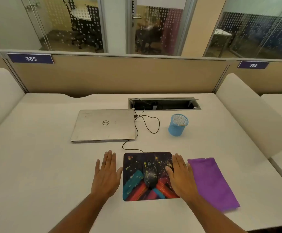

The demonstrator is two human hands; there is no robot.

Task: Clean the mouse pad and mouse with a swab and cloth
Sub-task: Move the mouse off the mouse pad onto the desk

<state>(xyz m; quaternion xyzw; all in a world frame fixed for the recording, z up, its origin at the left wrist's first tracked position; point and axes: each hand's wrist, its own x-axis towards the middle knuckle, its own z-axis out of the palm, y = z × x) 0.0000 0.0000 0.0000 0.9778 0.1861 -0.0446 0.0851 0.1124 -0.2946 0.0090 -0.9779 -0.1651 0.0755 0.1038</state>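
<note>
Mouse (150, 175) sits mid mouse pad (133, 182), cord looping back to the laptop (103, 125). Both hands lie flat, fingers straight and close together, holding nothing: left hand (107, 174) beside the pad, right hand (180, 175) on its edge. Cloth (212, 180) is just right. Wiping could easily snag that cord and yank the plug.

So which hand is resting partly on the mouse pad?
The right hand: it overlaps the mouse pad edge. The left hand lies flat on bare desk.

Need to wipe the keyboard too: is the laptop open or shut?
Shut: the laptop lies flat, lid logo facing up.
</note>
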